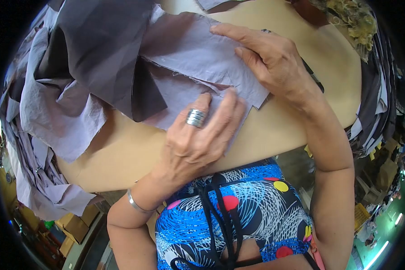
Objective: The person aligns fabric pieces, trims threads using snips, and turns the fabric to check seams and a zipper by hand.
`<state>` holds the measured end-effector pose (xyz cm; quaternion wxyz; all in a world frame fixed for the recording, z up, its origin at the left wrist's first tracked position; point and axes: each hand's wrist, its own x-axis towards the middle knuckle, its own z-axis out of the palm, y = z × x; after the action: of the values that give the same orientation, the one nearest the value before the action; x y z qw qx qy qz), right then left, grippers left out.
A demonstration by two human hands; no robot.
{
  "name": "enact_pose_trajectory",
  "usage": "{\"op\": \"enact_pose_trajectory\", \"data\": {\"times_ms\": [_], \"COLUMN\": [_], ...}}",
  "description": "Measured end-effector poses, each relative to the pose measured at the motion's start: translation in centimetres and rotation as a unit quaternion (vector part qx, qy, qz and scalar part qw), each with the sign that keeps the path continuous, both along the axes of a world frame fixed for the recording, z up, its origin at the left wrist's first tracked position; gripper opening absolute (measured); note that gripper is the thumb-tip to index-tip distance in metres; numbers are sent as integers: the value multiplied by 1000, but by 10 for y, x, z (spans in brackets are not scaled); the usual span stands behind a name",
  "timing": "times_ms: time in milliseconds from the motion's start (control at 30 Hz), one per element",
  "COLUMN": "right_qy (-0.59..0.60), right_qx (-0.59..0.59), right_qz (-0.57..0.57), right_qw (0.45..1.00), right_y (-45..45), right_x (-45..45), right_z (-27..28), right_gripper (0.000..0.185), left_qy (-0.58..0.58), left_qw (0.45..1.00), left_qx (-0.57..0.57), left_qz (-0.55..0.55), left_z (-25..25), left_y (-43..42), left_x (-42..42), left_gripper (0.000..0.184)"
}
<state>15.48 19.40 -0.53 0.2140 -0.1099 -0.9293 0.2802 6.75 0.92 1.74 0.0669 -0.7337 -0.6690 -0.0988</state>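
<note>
Two layers of thin lilac-grey fabric lie on a tan tabletop, their frayed edges slightly parted. My left hand, with a wide silver ring and a bracelet, has its fingers bent onto the lower layer. Its fingertips close at the frayed edge of the upper one, and the thumb is mostly hidden. At the cloth's right side, my right hand rests with index finger and thumb stretched out and apart along the upper layer. A dark grey cloth overlaps the lilac layers on the left.
Crumpled lilac cloth hangs over the left edge of the tan table. Strips of grey and white fabric hang at the right. A dark, pen-like object lies beside my right wrist. Yellowish scraps sit at the far right corner.
</note>
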Motion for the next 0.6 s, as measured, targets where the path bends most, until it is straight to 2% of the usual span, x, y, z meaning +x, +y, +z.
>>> {"op": "enact_pose_trajectory", "data": {"times_ms": [167, 267, 367, 467, 600], "right_qy": [-131, -2, 37, 92, 82], "right_qx": [34, 82, -8, -9, -1], "right_qz": [-30, 1, 32, 22, 11], "right_qw": [990, 997, 999, 995, 997], "right_y": [-4, 2, 4, 5, 3], "right_x": [-10, -24, -30, -26, -24], "right_z": [31, 16, 3, -3, -2], "right_gripper": [52, 55, 55, 54, 54], "left_qy": [-29, -30, -34, -30, 3], "left_qw": [999, 999, 999, 999, 999], "left_qx": [21, 27, 37, 36, 35], "left_qz": [-8, -10, -3, 5, -7], "left_z": [-8, -9, -11, -12, -11], "left_y": [-6, -5, -6, -7, -4], "left_x": [-9, -9, -10, -7, -9], "left_gripper": [42, 41, 40, 39, 35]}}
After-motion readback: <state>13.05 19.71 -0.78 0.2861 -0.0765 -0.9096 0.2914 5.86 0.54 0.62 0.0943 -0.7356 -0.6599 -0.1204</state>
